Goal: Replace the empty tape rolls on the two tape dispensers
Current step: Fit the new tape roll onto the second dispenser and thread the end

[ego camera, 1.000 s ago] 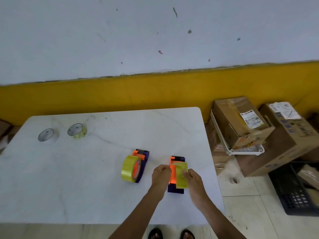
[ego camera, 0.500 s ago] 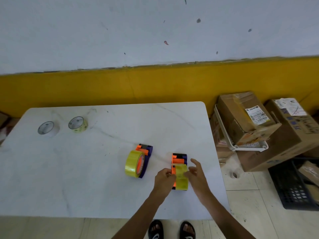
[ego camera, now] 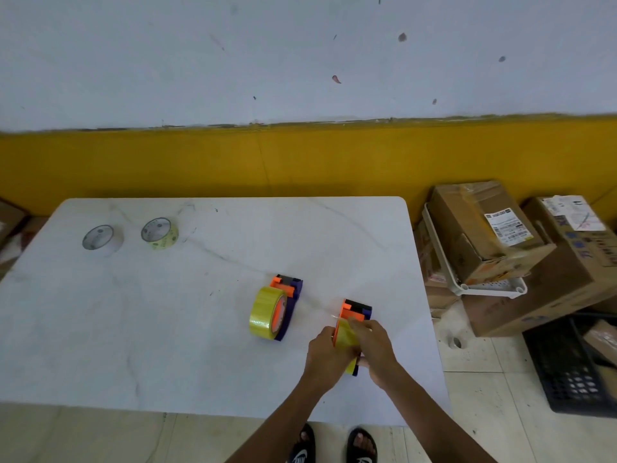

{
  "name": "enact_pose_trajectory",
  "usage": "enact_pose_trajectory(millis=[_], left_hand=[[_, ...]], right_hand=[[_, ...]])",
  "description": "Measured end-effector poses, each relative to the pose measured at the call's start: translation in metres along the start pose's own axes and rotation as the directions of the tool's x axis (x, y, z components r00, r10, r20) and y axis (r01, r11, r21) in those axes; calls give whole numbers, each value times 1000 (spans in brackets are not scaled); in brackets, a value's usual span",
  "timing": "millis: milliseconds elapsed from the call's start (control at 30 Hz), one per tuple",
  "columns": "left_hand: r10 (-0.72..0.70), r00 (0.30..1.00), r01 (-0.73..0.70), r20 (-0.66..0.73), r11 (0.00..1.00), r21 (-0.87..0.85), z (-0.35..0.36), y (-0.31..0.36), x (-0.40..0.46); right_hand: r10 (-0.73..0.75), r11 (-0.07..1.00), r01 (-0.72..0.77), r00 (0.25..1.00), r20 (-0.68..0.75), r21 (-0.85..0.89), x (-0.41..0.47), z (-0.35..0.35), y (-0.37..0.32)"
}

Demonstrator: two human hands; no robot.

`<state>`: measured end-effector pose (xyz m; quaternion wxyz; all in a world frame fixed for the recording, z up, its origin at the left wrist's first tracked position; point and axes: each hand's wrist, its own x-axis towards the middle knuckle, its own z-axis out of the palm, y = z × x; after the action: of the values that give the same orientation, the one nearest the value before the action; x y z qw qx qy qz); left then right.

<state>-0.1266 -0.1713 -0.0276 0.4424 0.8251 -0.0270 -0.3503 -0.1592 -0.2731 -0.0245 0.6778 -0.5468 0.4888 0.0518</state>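
Near the right edge of the white marble-patterned table (ego camera: pixel 167 329), I am seeing my left hand (ego camera: pixel 325 357) and right hand (ego camera: pixel 375 350) closing around a yellow tape roll (ego camera: pixel 347 335) sitting on the orange-and-purple plastic dispenser (ego camera: pixel 357 312); left of it, a second loaded dispenser (ego camera: pixel 277 310) is lying; two spent cores (ego camera: pixel 159 232) are resting far left.

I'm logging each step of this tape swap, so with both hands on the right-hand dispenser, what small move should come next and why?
Probably press the yellow roll fully onto the dispenser. The left hand and right hand both clasp it, so seating looks unfinished, while the other dispenser already carries its roll.
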Motion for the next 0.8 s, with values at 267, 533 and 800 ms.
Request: enact_pose_trajectory(millis=[267,533,800], left_hand=[[79,997,-78,-1,975,210,0,1,0],[130,991,-124,4,935,333,3,0,1],[74,997,-64,-14,932,356,0,0,6]], right_hand=[[-463,528,498,848,259,-688,11,-3,-21],[-396,285,511,833,387,-811,33,-1,-44],[-404,196,494,828,390,-847,61,-11,-40]])
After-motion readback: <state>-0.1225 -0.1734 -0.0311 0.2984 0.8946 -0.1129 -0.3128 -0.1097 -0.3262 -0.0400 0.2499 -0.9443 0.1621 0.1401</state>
